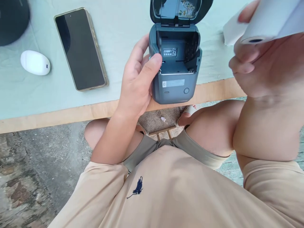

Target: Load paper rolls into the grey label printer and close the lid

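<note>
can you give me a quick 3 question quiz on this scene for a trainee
1. True or false: the lid of the printer is open.
2. What does the right hand hold? A) phone B) paper roll C) mouse
3. Which hand grips the printer's side?

Key:
1. True; the compartment looks empty.
2. B.
3. The left hand. The phone and the white mouse lie untouched on the table.

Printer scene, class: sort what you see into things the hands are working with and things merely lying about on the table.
In use:
- small grey printer, lid open, paper bay empty, held by the left hand
- white paper roll, held up in the right hand

Lying about:
- phone, screen dark
- white oval device
- dark object at the table corner
- table
</note>
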Action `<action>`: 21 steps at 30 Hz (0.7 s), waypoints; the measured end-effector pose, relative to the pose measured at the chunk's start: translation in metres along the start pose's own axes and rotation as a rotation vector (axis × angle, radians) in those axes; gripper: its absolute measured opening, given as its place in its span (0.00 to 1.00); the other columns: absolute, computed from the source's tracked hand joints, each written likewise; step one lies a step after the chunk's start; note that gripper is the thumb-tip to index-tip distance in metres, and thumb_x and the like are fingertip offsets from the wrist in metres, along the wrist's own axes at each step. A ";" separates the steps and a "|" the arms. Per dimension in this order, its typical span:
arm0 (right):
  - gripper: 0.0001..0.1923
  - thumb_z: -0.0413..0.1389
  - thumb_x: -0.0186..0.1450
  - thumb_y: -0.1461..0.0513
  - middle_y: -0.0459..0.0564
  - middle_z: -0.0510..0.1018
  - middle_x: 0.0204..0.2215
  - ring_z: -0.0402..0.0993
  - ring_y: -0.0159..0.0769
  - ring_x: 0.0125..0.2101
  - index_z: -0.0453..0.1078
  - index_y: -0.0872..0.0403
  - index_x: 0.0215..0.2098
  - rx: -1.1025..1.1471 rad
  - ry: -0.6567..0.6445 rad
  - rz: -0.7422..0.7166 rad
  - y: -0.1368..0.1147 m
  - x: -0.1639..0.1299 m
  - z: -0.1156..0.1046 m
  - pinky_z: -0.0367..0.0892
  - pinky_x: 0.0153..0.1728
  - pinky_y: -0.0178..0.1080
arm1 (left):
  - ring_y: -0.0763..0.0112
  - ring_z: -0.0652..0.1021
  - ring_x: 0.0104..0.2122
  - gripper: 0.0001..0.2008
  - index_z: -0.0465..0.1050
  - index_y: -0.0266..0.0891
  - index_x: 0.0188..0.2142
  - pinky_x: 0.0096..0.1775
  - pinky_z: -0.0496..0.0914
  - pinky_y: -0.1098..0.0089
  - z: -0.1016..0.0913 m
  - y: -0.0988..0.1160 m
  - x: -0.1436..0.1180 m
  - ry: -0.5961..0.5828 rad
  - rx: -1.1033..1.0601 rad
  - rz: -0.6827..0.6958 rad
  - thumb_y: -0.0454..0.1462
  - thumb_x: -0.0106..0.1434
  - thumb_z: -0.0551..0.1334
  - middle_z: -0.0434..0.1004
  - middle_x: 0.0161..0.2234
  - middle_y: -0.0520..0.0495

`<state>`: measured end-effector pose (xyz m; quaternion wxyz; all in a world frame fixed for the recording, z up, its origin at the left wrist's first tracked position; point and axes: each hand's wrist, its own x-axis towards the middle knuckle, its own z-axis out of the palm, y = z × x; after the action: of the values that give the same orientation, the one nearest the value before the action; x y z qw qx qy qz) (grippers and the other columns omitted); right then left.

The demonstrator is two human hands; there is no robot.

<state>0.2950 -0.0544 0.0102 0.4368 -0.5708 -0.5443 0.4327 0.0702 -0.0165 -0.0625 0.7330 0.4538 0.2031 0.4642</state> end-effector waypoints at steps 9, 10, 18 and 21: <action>0.15 0.66 0.57 0.56 0.44 0.71 0.29 0.69 0.25 0.21 0.71 0.46 0.41 0.034 0.137 -0.342 0.027 -0.025 -0.004 0.60 0.16 0.34 | 0.56 0.75 0.59 0.14 0.72 0.45 0.51 0.50 0.76 0.60 0.018 0.012 -0.007 0.123 0.071 -0.034 0.42 0.67 0.61 0.79 0.50 0.50; 0.16 0.66 0.57 0.57 0.45 0.72 0.32 0.70 0.24 0.24 0.71 0.45 0.43 -0.066 0.117 -0.366 0.029 -0.027 -0.007 0.60 0.18 0.32 | 0.56 0.75 0.58 0.13 0.72 0.44 0.51 0.51 0.76 0.60 0.019 0.013 -0.007 0.118 0.072 -0.034 0.41 0.67 0.60 0.79 0.49 0.50; 0.28 0.61 0.58 0.66 0.48 0.71 0.47 0.64 0.24 0.36 0.66 0.44 0.56 -0.570 0.118 -0.345 0.028 -0.030 -0.003 0.57 0.20 0.24 | 0.56 0.76 0.56 0.13 0.72 0.45 0.50 0.50 0.76 0.61 0.018 0.013 -0.006 0.136 0.119 -0.046 0.43 0.67 0.59 0.78 0.49 0.49; 0.31 0.55 0.57 0.72 0.46 0.73 0.48 0.61 0.17 0.25 0.64 0.46 0.57 -0.631 0.030 -0.237 0.029 -0.026 0.002 0.60 0.22 0.27 | 0.55 0.75 0.59 0.14 0.72 0.46 0.51 0.48 0.77 0.63 0.019 0.013 -0.007 0.139 0.121 -0.042 0.44 0.67 0.60 0.78 0.51 0.50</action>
<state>0.2991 -0.0806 -0.0180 0.2936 -0.6167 -0.7077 0.1806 0.0738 -0.0290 -0.0425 0.6980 0.4598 0.2906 0.4658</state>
